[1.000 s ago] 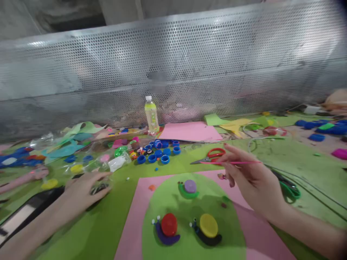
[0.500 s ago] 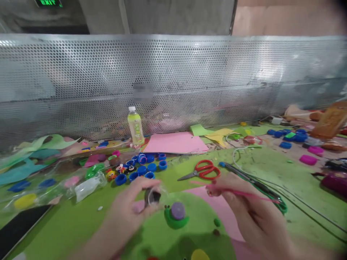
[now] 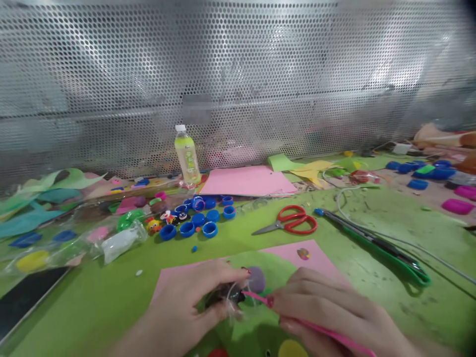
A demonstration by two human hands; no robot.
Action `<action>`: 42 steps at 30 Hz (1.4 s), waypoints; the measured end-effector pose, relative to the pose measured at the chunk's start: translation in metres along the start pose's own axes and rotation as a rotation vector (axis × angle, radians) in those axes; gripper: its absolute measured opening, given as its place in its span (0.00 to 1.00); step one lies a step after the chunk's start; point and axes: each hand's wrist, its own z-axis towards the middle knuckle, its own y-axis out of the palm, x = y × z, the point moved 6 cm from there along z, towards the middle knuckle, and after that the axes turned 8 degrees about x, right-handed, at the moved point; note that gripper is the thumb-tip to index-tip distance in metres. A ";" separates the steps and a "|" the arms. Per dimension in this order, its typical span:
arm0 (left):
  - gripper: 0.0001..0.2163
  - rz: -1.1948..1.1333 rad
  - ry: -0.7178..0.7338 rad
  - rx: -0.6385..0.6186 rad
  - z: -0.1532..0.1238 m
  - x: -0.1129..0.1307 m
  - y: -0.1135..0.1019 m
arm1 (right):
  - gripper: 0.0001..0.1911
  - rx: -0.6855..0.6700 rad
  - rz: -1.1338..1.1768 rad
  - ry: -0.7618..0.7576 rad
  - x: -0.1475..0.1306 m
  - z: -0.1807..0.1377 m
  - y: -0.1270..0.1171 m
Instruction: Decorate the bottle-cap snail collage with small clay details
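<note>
Closed around a small clear plastic packet with black clay [image 3: 235, 294] in it is my left hand [image 3: 186, 302], low in the middle. My right hand [image 3: 330, 307] grips a thin pink plastic stick [image 3: 334, 337], its tip at the black clay in the packet's opening. Under both hands lies a pink sheet [image 3: 322, 255] bearing a light green round shape [image 3: 253, 259]. A purple disc [image 3: 257, 280] sits on the green shape just behind the packet, partly hidden. Yellow [image 3: 293, 348] and red [image 3: 217, 353] pieces show at the bottom edge.
Red-handled scissors [image 3: 293, 220] and a green-black cutter [image 3: 375, 248] lie beyond my right hand. Several blue caps [image 3: 187, 228] and a drink bottle [image 3: 187, 156] stand behind. A phone-like black slab [image 3: 29, 302] lies left. A perforated metal panel [image 3: 238, 64] closes the back.
My right hand has moved left, bringing the pink stick's tip to the packet. My left hand with the packet has moved right, toward the purple disc. The view has tilted down.
</note>
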 end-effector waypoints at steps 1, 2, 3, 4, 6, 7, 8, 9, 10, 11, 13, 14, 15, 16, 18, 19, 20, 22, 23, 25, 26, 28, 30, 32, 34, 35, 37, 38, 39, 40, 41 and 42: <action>0.14 -0.001 0.004 -0.004 0.000 0.002 0.000 | 0.08 0.018 0.003 0.027 0.002 0.000 0.000; 0.13 -0.004 0.004 -0.006 0.001 0.003 0.000 | 0.08 0.028 0.004 0.057 0.004 0.000 0.001; 0.13 -0.007 -0.007 -0.009 0.002 0.004 0.000 | 0.09 0.029 0.004 0.087 0.005 0.000 0.003; 0.13 -0.017 -0.023 -0.003 0.003 0.005 0.000 | 0.10 0.029 0.000 0.113 0.006 -0.001 0.004; 0.15 -0.053 -0.081 0.009 0.005 0.005 -0.001 | 0.11 0.015 -0.010 0.159 0.008 -0.002 0.005; 0.15 -0.072 -0.119 0.001 0.005 0.003 0.000 | 0.11 0.011 -0.012 0.174 0.009 -0.003 0.005; 0.15 -0.089 -0.154 -0.003 0.004 0.002 0.000 | 0.11 0.008 -0.010 0.187 0.009 -0.003 0.005; 0.15 -0.109 -0.185 -0.009 0.004 0.001 0.001 | 0.12 0.003 -0.002 0.206 0.010 -0.003 0.005; 0.15 -0.131 -0.216 -0.020 0.003 0.000 0.002 | 0.12 0.002 0.012 0.226 0.011 -0.003 0.005; 0.16 -0.154 -0.252 -0.033 0.002 -0.002 0.003 | 0.12 0.009 0.031 0.253 0.013 -0.004 0.005; 0.16 -0.193 -0.305 -0.051 0.001 -0.005 0.004 | 0.12 0.031 0.081 0.309 0.016 -0.005 0.006; 0.15 -0.202 -0.318 -0.055 0.001 -0.005 0.004 | 0.11 0.043 0.111 0.331 0.018 -0.006 0.007; 0.15 -0.205 -0.317 -0.054 0.001 -0.005 0.004 | 0.11 0.049 0.135 0.349 0.019 -0.007 0.008; 0.15 -0.200 -0.312 -0.050 0.001 -0.005 0.004 | 0.11 0.050 0.155 0.361 0.020 -0.008 0.009; 0.14 -0.190 -0.308 -0.045 0.003 -0.004 0.003 | 0.11 0.031 0.167 0.380 0.021 -0.008 0.012; 0.14 -0.182 -0.314 -0.045 0.003 -0.004 0.003 | 0.11 0.027 0.165 0.382 0.021 -0.008 0.012; 0.13 -0.173 -0.319 -0.047 0.003 -0.003 0.003 | 0.11 0.025 0.159 0.386 0.021 -0.008 0.012; 0.13 -0.148 -0.323 -0.044 0.004 -0.003 0.003 | 0.10 0.029 0.137 0.397 0.021 -0.007 0.011; 0.12 -0.141 -0.321 -0.045 0.004 -0.002 0.003 | 0.10 0.022 0.122 0.408 0.021 -0.007 0.010; 0.13 -0.140 -0.330 -0.053 0.004 -0.001 0.003 | 0.09 -0.001 0.098 0.433 0.021 -0.007 0.011; 0.13 -0.146 -0.336 -0.055 0.004 -0.001 0.003 | 0.09 -0.017 0.093 0.443 0.021 -0.007 0.011; 0.14 -0.160 -0.342 -0.060 0.004 0.000 0.003 | 0.09 -0.034 0.097 0.461 0.021 -0.008 0.012; 0.14 -0.185 -0.346 -0.057 0.004 0.000 0.004 | 0.09 -0.042 0.103 0.480 0.022 -0.009 0.012; 0.15 -0.215 -0.343 -0.051 0.005 0.001 0.005 | 0.10 -0.056 0.109 0.505 0.023 -0.010 0.012; 0.15 -0.238 -0.328 -0.051 0.005 0.002 0.005 | 0.11 -0.065 0.118 0.516 0.024 -0.009 0.013; 0.15 -0.244 -0.315 -0.056 0.005 0.003 0.006 | 0.11 -0.066 0.123 0.518 0.024 -0.009 0.013; 0.14 -0.239 -0.295 -0.064 0.005 0.004 0.006 | 0.11 -0.066 0.132 0.529 0.025 -0.009 0.013; 0.13 -0.233 -0.286 -0.070 0.005 0.005 0.006 | 0.11 -0.062 0.139 0.540 0.026 -0.010 0.014; 0.13 -0.225 -0.276 -0.072 0.005 0.006 0.005 | 0.11 -0.063 0.150 0.559 0.027 -0.011 0.014; 0.13 -0.217 -0.265 -0.071 0.006 0.007 0.005 | 0.10 -0.062 0.164 0.580 0.029 -0.012 0.015; 0.13 -0.209 -0.254 -0.073 0.006 0.008 0.004 | 0.10 -0.059 0.181 0.603 0.031 -0.014 0.016; 0.13 -0.198 -0.244 -0.077 0.006 0.009 0.004 | 0.11 -0.054 0.200 0.623 0.032 -0.015 0.017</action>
